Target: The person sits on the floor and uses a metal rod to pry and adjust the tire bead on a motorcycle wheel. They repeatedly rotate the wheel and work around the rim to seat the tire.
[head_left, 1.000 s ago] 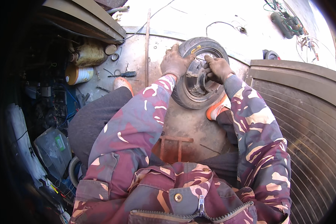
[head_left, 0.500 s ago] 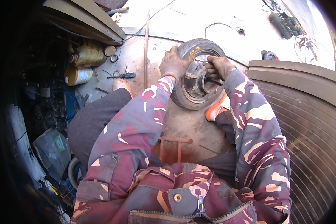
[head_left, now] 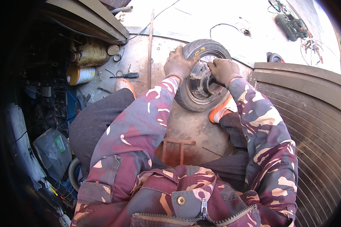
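Note:
A small scooter-type wheel [head_left: 189, 99] with a black tyre stands tilted on the ground between my feet, its metal hub [head_left: 197, 81] facing me. My gloved left hand [head_left: 178, 63] grips the tyre's left side, the thumb reaching over toward the hub. Over the right of the hub, my gloved right hand [head_left: 226, 70] is closed with its fingers curled inward. Whatever those fingers pinch is hidden behind the hand. The axle end is partly covered by that hand too.
A blue-handled screwdriver [head_left: 129, 75] and rings lie left of the wheel. Beyond them are a yellow tub [head_left: 79, 75] and a stained jug [head_left: 93, 53]. A long thin bar [head_left: 150, 49] lies on the floor. A ribbed metal panel [head_left: 303, 102] borders the right side.
My right hand has turned and shifted slightly over the hub, its back now facing up and covering more of the axle. My left hand keeps its hold on the tyre.

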`<state>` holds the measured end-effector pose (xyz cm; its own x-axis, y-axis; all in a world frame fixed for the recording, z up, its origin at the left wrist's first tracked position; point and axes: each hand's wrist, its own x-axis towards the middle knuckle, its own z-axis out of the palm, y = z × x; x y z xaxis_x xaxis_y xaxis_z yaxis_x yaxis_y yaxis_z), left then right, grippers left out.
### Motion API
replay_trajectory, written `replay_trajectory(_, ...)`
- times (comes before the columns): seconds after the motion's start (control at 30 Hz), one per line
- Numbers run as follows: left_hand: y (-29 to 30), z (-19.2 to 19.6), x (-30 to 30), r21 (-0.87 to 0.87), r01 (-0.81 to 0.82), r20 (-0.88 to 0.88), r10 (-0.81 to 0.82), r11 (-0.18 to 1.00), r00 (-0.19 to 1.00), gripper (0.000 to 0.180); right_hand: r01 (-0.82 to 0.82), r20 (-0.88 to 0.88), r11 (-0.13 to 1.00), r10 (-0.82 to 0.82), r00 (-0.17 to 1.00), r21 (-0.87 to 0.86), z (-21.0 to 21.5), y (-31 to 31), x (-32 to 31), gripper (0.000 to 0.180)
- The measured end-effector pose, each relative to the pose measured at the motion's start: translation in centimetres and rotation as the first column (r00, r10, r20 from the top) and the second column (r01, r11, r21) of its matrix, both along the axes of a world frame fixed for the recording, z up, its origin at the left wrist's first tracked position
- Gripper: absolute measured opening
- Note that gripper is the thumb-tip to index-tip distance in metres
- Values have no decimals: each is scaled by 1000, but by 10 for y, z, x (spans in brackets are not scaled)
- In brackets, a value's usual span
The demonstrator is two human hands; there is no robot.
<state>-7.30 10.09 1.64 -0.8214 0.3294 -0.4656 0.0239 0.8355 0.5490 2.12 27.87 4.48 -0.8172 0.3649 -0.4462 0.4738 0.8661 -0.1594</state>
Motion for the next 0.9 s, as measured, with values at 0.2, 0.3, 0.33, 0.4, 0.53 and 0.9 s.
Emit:
replay_trajectory(0.2, 0, 0, -1, 9, -9, 20, 9, 1000, 1000, 90, 739, 493, 214, -623, 607, -639, -20, -4, -1, 43)
replay_trajectory(0.3, -2, 0, -1, 20, -9, 33, 8, 1000, 999, 97, 499, 171, 746, -476, 863, -441, -2, -10, 3, 45)
replay_trajectory(0.33, -2, 1, -1, 23, -6, 41, 5, 1000, 999, 96, 275, -1, 939, -281, 960, -209, 7, -15, 9, 45)
replay_trajectory(0.4, -3, 1, -2, 29, -10, 35, 9, 1000, 999, 90, -87, -125, 990, 100, 987, 111, 20, -19, 10, 45)
replay_trajectory(0.53, -2, 1, 0, 30, -17, 22, 17, 999, 1000, 78, -390, -75, 890, 417, 906, 236, 26, -15, 5, 43)
replay_trajectory(0.9, -4, 4, 0, 38, -35, 49, 34, 999, 998, 81, 689, 347, 514, -610, 713, -512, -30, 19, -3, 42)
